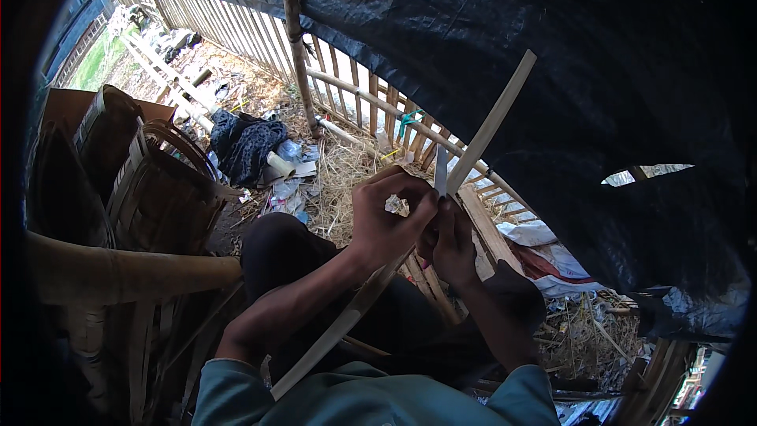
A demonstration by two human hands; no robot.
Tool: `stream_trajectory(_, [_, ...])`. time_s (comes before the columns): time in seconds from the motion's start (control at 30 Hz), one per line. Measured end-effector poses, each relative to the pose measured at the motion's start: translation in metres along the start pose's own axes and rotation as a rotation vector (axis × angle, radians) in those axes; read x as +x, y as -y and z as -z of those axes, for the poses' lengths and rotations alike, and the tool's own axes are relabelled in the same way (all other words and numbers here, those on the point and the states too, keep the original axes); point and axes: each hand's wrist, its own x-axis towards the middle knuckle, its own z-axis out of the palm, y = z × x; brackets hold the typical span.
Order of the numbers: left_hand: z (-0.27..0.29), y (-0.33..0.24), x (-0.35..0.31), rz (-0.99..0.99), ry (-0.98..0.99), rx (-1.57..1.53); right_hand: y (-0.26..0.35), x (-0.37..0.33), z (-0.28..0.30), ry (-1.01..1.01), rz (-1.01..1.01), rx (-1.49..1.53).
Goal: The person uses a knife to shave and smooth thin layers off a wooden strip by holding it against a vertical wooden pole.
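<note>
A long pale bamboo strip (497, 114) runs slantwise from beside my body, past my hands, and up to the right. Its lower part (339, 327) passes between my forearms. My left hand (389, 213) is closed, thumb and fingers pinched at the strip. Close against it, my right hand (451, 246) is closed too, with its thumb up beside the foot of a knife blade (441, 170). The blade stands upright next to the strip; the handle is hidden, apparently in my right hand. My fingers cover the spot where blade and strip meet.
Woven bamboo baskets (162, 189) stand at the left, behind a thick bamboo pole (134, 272). A dark tarpaulin (599, 55) hangs close on the right. Beyond are a slatted bamboo fence (359, 99), a post (296, 55), straw (347, 181) and a black plastic heap (246, 146).
</note>
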Motion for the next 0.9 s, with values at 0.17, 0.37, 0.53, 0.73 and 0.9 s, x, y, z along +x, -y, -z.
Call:
stream_trajectory(0.17, [0.002, 0.003, 0.003, -0.022, -0.036, 0.0, -0.007, -0.002, -0.003, 0.012, -0.035, 0.041])
stream_trajectory(0.37, [0.002, 0.002, 0.003, -0.027, -0.06, 0.061, -0.015, -0.001, -0.003, 0.022, 0.027, 0.034])
stream_trajectory(0.53, [0.003, 0.001, 0.004, -0.048, -0.091, 0.07, -0.017, -0.002, -0.007, -0.005, -0.005, 0.024])
stream_trajectory(0.73, [0.011, 0.005, 0.018, 0.084, -0.339, -0.251, -0.02, -0.006, -0.005, 0.055, -0.031, 0.011])
stream_trajectory(0.9, [0.024, 0.004, 0.021, 0.19, -0.286, -0.276, -0.017, -0.008, 0.001, 0.099, -0.152, 0.211])
